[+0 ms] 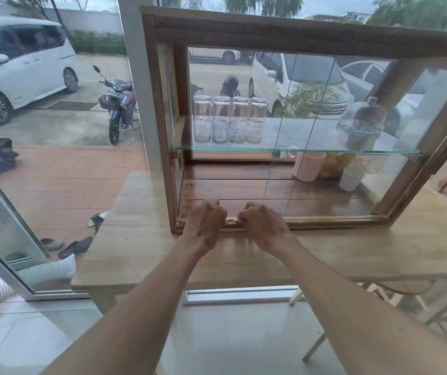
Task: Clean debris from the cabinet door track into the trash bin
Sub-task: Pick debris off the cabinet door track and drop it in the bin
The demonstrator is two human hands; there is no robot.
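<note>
A wooden display cabinet (pixel 298 36) with glass doors stands on a light wooden table (pixel 141 247). Its bottom door track (pixel 333 221) runs along the front lower edge. Both hands rest on that track near its left end. My left hand (pixel 203 226) has its fingers curled down over the track. My right hand (pixel 264 227) is beside it, fingers also curled onto the track. A short piece of track shows between them. Whether either hand pinches debris is hidden by the fingers. No trash bin is in view.
Inside the cabinet a glass shelf (pixel 217 149) carries several upturned glasses (pixel 230 120) and a glass-domed stand (pixel 361 123). A pink cup (pixel 308 166) and a white cup (pixel 351 178) sit on the cabinet floor. A wooden chair (pixel 406 301) stands under the table at right.
</note>
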